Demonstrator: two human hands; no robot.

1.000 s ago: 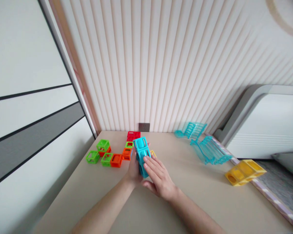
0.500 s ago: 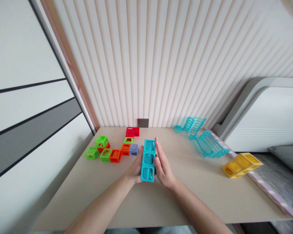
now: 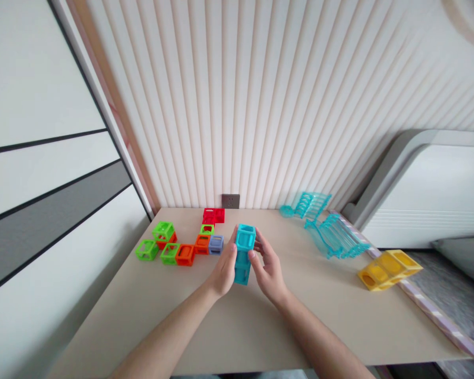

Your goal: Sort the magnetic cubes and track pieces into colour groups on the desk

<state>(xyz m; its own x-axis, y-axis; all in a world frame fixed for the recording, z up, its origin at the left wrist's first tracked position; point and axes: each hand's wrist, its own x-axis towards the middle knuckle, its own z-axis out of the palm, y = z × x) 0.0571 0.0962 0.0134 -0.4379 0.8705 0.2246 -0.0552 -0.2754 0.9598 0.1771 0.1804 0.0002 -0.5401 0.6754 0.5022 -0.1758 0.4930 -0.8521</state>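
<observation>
- Left hand (image 3: 223,271) and right hand (image 3: 269,268) both clamped on upright turquoise plastic three-cube block (image 3: 244,253).
- Green, orange, red hollow plastic cubes (image 3: 181,247) sit at its 9 o'clock on beige table (image 3: 332,305).

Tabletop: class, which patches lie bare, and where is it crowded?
Bare: the near strip of the table around the forearms, and between the right hand and the yellow block. Crowded: the cube cluster far left, the turquoise ramps far right.
</observation>
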